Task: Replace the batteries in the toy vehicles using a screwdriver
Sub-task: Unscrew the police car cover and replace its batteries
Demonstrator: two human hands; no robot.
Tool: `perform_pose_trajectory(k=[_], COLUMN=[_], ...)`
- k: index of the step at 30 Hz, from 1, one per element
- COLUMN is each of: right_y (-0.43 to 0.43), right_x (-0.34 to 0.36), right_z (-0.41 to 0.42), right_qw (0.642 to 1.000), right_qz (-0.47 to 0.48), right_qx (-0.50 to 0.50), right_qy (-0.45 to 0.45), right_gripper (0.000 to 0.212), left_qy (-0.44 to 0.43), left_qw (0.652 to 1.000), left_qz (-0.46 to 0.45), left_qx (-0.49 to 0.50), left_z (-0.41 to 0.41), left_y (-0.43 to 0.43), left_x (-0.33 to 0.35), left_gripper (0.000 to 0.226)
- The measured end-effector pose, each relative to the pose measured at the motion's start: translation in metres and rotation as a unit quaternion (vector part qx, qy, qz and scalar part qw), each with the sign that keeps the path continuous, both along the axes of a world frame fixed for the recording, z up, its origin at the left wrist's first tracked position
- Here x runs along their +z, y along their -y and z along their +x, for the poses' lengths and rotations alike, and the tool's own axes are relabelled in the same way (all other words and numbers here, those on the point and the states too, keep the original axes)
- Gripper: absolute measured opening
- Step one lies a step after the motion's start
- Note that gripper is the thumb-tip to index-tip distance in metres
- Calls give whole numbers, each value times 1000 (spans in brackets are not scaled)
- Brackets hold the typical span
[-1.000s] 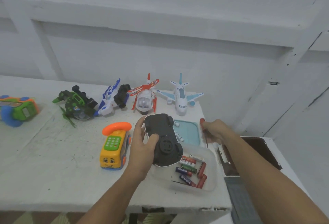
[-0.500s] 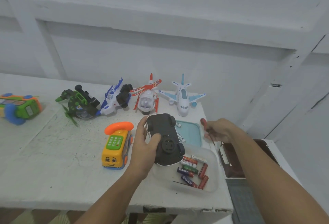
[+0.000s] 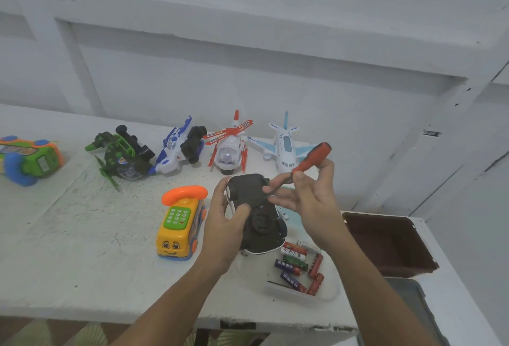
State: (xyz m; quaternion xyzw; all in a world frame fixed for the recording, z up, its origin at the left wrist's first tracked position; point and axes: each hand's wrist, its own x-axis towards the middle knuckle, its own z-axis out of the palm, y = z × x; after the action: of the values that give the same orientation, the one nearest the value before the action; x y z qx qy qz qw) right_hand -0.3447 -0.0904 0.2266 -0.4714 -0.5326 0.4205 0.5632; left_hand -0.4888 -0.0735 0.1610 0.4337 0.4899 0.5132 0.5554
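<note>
My left hand [image 3: 224, 224] grips a toy car [image 3: 254, 208] turned upside down, its black underside facing me, above the table's front right part. My right hand [image 3: 308, 194] holds a red-handled screwdriver [image 3: 312, 157] with the handle pointing up and right. Its shaft slants down to the car's underside near the far end, where the tip is hidden by my fingers. Below the car, a clear plastic tub [image 3: 327, 294] holds several loose batteries [image 3: 296, 266].
On the white table [image 3: 82, 235] stand a yellow phone bus [image 3: 180, 224], a green toy [image 3: 124, 154], a blue-white toy [image 3: 180, 146], a red-white helicopter [image 3: 230, 147], a white plane [image 3: 286, 146] and a green-orange toy [image 3: 27, 158]. A brown box [image 3: 391, 243] sits right.
My right hand has swung left from the table's right edge to the car, lifting the screwdriver and bringing its shaft down onto the underside. My left hand kept hold of the car.
</note>
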Motion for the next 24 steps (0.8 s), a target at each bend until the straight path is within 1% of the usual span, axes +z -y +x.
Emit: perform_pose_trajectory(k=[3,8,17,21,24], right_y=[-2,-3,-3,-2,0], right_x=[-2,-4,-4,-5,-5], right_z=[-1,-2,-3,-3,-4], right_qw=[1000,1000,1000,1000,999], right_qz=[-5,-14,-17,-9,4], right_qx=[-6,-8,-9,-3,-1], right_qy=[-10,-17,12,20,39], right_gripper=[22,22,23,21,21], left_qy=[-12,-7,5,12,15], left_qw=[1000,1000,1000,1000,1000], left_qz=[8,15,1,4,0], left_qx=[-5,-8,-8,-12,-13], left_z=[0,-1,-1,-1,-1], left_y=[-1,-1,-3,-4,-4], left_x=[-2,-2,-3,-5,-6], left_gripper=[70,66,71,62,62])
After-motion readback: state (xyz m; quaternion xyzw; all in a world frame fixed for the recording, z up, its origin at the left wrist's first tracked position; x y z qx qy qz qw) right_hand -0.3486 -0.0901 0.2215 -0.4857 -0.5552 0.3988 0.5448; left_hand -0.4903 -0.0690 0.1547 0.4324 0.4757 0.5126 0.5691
